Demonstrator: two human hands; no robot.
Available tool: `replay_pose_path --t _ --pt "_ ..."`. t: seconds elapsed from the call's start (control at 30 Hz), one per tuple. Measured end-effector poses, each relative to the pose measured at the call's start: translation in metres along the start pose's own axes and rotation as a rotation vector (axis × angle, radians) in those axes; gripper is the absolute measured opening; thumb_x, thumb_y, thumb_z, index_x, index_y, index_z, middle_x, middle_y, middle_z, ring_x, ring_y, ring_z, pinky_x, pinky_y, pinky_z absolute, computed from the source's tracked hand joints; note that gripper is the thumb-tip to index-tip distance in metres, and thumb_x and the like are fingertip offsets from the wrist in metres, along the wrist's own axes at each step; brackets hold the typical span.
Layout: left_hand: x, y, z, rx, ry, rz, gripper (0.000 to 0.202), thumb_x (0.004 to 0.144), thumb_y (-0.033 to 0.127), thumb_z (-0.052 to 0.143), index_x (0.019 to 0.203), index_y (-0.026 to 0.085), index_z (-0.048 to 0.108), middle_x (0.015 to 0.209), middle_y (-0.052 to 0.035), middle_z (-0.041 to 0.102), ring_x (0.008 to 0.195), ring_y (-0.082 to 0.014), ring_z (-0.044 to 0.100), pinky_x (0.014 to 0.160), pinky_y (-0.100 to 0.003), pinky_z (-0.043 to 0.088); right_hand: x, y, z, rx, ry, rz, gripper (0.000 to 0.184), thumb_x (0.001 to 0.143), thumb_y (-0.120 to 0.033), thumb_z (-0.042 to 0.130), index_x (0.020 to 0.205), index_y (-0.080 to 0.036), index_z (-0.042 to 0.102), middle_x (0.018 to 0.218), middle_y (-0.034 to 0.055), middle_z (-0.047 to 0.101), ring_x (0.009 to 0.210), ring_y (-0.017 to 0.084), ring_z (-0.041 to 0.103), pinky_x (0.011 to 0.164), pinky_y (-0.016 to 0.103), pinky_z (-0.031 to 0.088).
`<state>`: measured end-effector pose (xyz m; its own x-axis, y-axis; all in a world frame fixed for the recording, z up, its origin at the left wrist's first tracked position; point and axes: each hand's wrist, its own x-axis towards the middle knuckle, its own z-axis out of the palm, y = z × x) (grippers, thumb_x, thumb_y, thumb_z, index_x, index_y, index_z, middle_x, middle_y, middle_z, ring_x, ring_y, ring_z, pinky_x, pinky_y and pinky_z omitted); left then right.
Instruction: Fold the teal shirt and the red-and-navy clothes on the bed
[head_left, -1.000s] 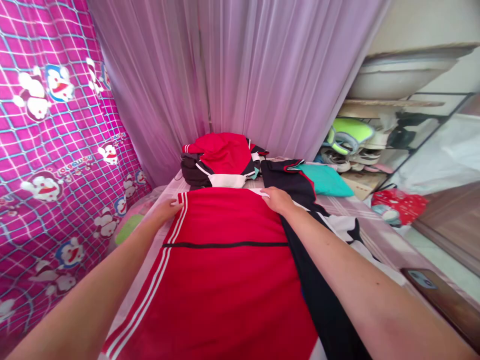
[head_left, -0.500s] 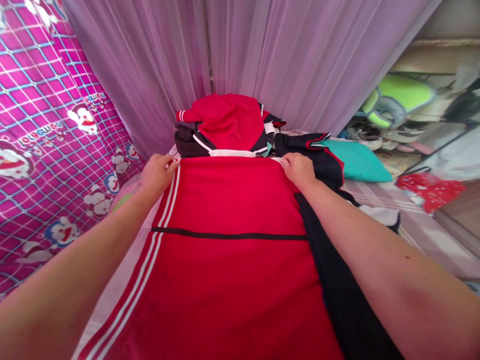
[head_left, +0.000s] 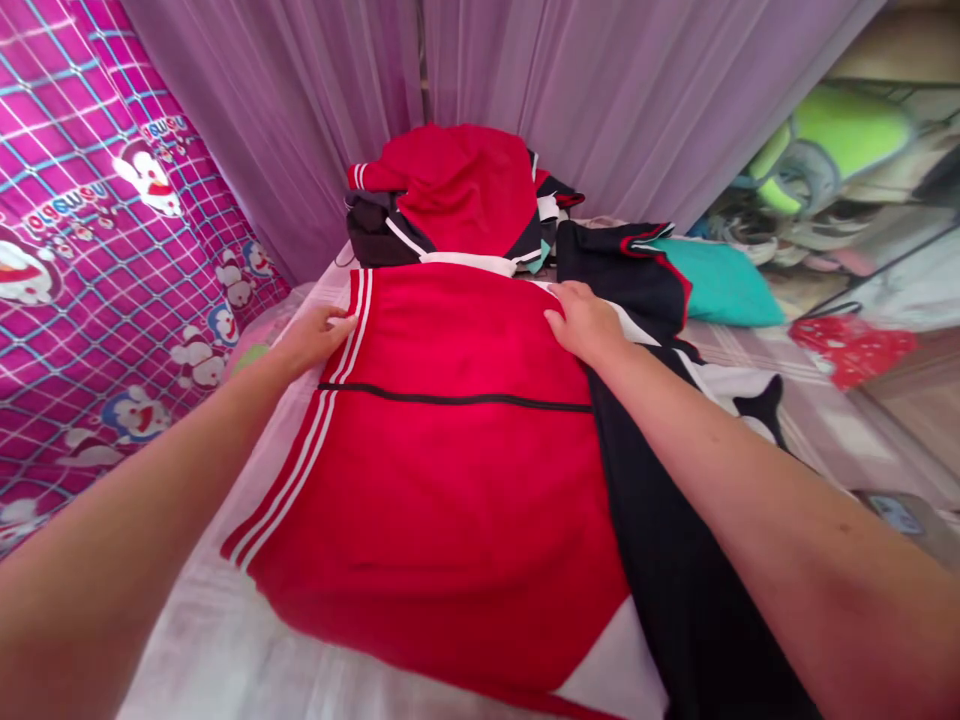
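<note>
A red garment (head_left: 465, 480) with a white-striped left edge, a thin black line across it and a white patch low on the right lies spread out on the bed. A long black section (head_left: 675, 520) runs down its right side, partly under my right forearm. At the striped edge is my left hand (head_left: 319, 335), its fingertips touching the fabric with thumb and finger apart. My right hand (head_left: 589, 320) rests on the upper right of the red cloth, fingers stretched out. Just beyond the garment's far edge sits a heap of red and black clothes (head_left: 469, 190).
Dark folded clothing (head_left: 611, 275) and a turquoise cloth (head_left: 724, 285) lie at the back right. Purple curtains (head_left: 480, 70) hang behind; a pink patterned cloth (head_left: 67, 250) covers the left side. Shoes (head_left: 810, 235) sit on a rack at right, and a phone-like object (head_left: 896, 515) lies near the bed's edge.
Both hands have loosened from the garment's far corners and now sit lower along its sides. The view has shifted, and the garment's near left corner and white patch now show.
</note>
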<state>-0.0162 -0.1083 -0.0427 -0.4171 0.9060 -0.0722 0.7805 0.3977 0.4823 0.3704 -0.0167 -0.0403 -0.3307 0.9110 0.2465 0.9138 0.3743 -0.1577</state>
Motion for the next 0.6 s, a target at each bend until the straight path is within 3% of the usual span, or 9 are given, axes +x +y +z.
replay_pose_path --t 0.17,0.33,0.47,0.53,0.6 --pt "-0.065 -0.037 -0.016 0.052 -0.102 0.092 0.069 0.078 0.063 0.058 0.134 0.023 0.058 0.098 -0.004 0.075 0.088 -0.0229 0.069 0.082 -0.032 0.052 -0.09 -0.039 -0.024 0.093 -0.142 -0.225 0.049 0.096 -0.038 0.046 0.142 -0.019 0.052 0.149 0.0123 0.049 0.135 0.029 0.047 0.111 0.046 0.04" --pt "-0.128 -0.056 -0.026 -0.151 -0.22 -0.012 0.085 0.069 0.061 0.07 0.143 0.024 0.049 0.09 -0.0028 0.077 0.083 -0.024 0.072 0.072 -0.031 0.055 -0.177 -0.064 -0.028 0.18 -0.177 -0.275 0.047 0.096 -0.04 0.048 0.139 -0.024 0.056 0.148 0.0116 0.051 0.134 0.029 0.049 0.111 0.047 0.04" --pt "-0.171 -0.064 -0.038 -0.366 -0.387 -0.148 0.098 0.068 0.058 0.071 0.152 0.025 0.033 0.091 -0.0027 0.077 0.082 -0.025 0.073 0.069 -0.033 0.056 -0.215 -0.066 -0.021 0.184 -0.153 -0.242 0.048 0.095 -0.04 0.046 0.137 -0.021 0.058 0.147 0.016 0.052 0.133 0.03 0.051 0.11 0.05 0.041" --pt "-0.186 -0.07 -0.043 -0.407 -0.396 -0.162 0.094 0.068 0.059 0.071 0.149 0.025 0.038 0.093 -0.0029 0.077 0.087 -0.0244 0.072 0.072 -0.032 0.057 -0.226 -0.064 -0.017 0.178 -0.128 -0.223 0.047 0.095 -0.039 0.046 0.136 -0.019 0.059 0.145 0.0172 0.053 0.132 0.03 0.051 0.109 0.05 0.042" --pt "-0.197 -0.076 -0.047 -0.437 -0.383 -0.17 0.08 0.068 0.061 0.069 0.137 0.025 0.053 0.095 -0.0029 0.076 0.092 -0.0234 0.071 0.073 -0.03 0.057 -0.235 -0.062 -0.013 0.181 -0.09 -0.211 0.046 0.095 -0.038 0.046 0.135 -0.021 0.06 0.144 0.0162 0.054 0.132 0.03 0.052 0.108 0.051 0.042"
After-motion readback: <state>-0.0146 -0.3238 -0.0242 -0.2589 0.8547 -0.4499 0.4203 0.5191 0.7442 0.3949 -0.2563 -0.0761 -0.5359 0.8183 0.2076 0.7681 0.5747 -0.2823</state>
